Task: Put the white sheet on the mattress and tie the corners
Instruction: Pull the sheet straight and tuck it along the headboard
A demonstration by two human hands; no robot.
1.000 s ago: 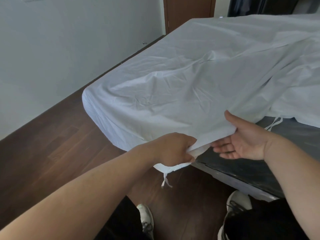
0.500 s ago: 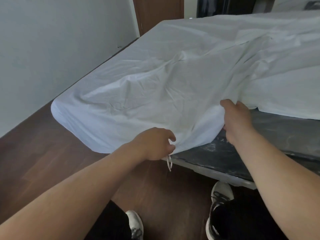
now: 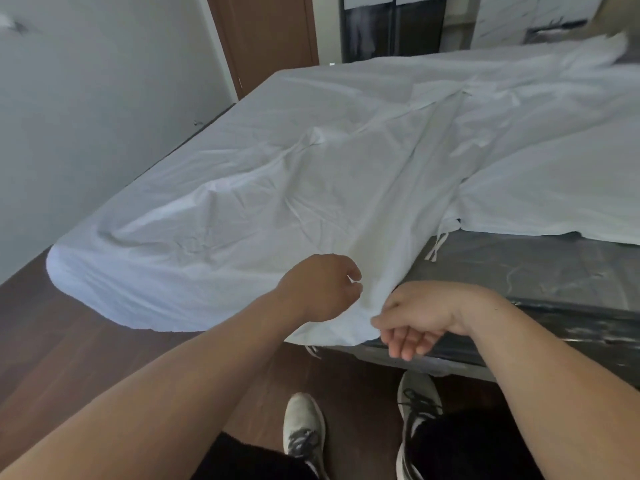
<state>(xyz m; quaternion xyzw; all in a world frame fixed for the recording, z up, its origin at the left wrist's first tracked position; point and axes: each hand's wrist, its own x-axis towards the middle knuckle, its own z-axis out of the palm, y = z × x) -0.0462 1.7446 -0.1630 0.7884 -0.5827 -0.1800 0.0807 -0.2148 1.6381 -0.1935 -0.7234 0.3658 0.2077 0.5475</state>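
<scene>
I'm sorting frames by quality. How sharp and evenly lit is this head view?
Head view: soft, dim daylight, no hard shadows; the white sheet is smeared at its far right end, and the right hand looks slightly blurred; wide-angle bending curves the mattress edge; its dark cover shows faint glare.

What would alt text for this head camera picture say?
A person's left hand and right hand work the near edge of a white sheet spread over a mattress, whose dark near right part is uncovered. A tie string dangles there.
</scene>
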